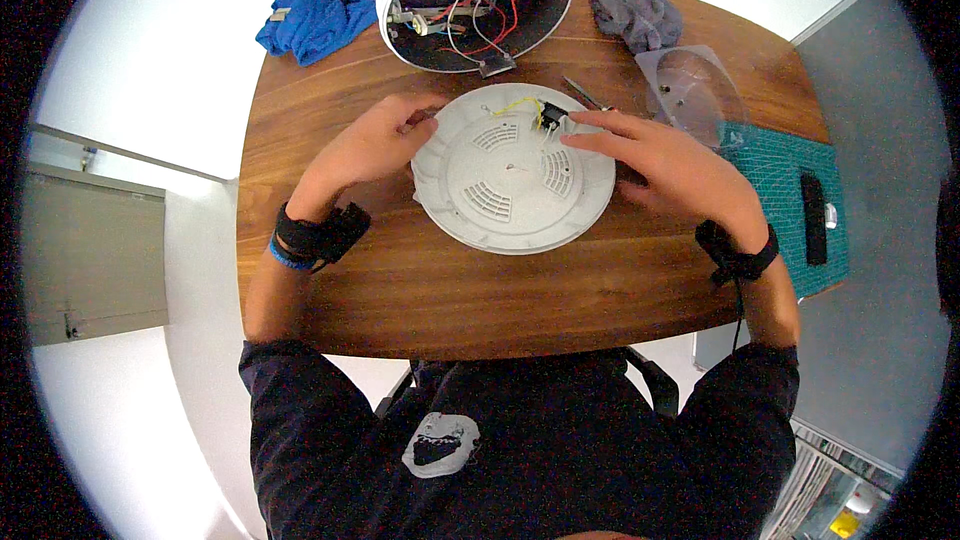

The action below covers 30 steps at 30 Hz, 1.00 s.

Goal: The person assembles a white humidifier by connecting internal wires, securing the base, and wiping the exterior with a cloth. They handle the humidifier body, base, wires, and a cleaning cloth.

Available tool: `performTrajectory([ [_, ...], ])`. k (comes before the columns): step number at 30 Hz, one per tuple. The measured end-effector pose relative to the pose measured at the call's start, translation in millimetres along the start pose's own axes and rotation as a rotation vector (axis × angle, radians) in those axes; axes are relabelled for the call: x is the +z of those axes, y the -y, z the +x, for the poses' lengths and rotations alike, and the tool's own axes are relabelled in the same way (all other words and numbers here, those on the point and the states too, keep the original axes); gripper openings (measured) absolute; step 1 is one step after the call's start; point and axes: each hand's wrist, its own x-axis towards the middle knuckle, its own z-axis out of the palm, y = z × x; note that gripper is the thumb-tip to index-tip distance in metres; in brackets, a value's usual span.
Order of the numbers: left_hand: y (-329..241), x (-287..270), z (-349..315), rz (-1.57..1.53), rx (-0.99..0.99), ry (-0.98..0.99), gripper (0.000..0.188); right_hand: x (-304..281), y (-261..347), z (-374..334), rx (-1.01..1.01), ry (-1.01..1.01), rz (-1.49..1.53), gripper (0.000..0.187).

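Observation:
A round white base cover (505,175) with vent slots lies on the wooden table in front of me. Near its far right edge sits a small black part (552,116) with yellow and white wires. My left hand (385,138) is at the cover's left far rim, fingers curled and thumb bent in; what lies between them is hard to see. Over the right side of the cover, my right hand (665,162) has its fingers stretched, the tips by the black part. Beyond stands a tilted white appliance housing (390,0), its open underside showing red and white wires.
A blue cloth (318,20) lies at the far left, a grey cloth (637,12) at the far right. A pointed metal tool (585,93) lies behind the cover. To the right are a clear plastic tray (700,90) and a green cutting mat (775,175) with a black bar-shaped item (815,218).

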Motion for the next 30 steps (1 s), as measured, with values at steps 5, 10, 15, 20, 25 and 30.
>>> performTrajectory([
  [5, -0.9, 2.7, -4.1, -0.111, -0.089, 0.029, 0.038, -15.3, -23.6, 2.5, 0.138, -0.074, -0.107, 0.073],
  [10, -2.1, 1.7, -4.2, -0.095, -0.061, -0.009, 0.037, -38.5, -130.1, 13.7, 0.432, -0.250, -0.321, 0.074],
  [15, 7.1, 4.3, -5.1, -0.010, 0.072, -0.068, 0.036, -45.4, -208.1, 54.7, 0.462, -0.068, -0.303, 0.076],
  [20, 26.8, 11.8, 5.5, 0.141, 0.264, -0.161, 0.035, -49.4, -216.9, 71.1, 0.434, 0.047, -0.254, 0.059],
  [25, 14.1, 8.2, -2.6, -0.005, 0.061, -0.087, 0.034, -83.3, -109.5, 72.4, 0.536, -0.487, -0.434, 0.045],
  [30, 11.9, 9.8, -0.2, -0.102, -0.077, -0.014, 0.037, -101.2, 34.7, 60.8, 0.282, -0.532, -0.226, 0.042],
])
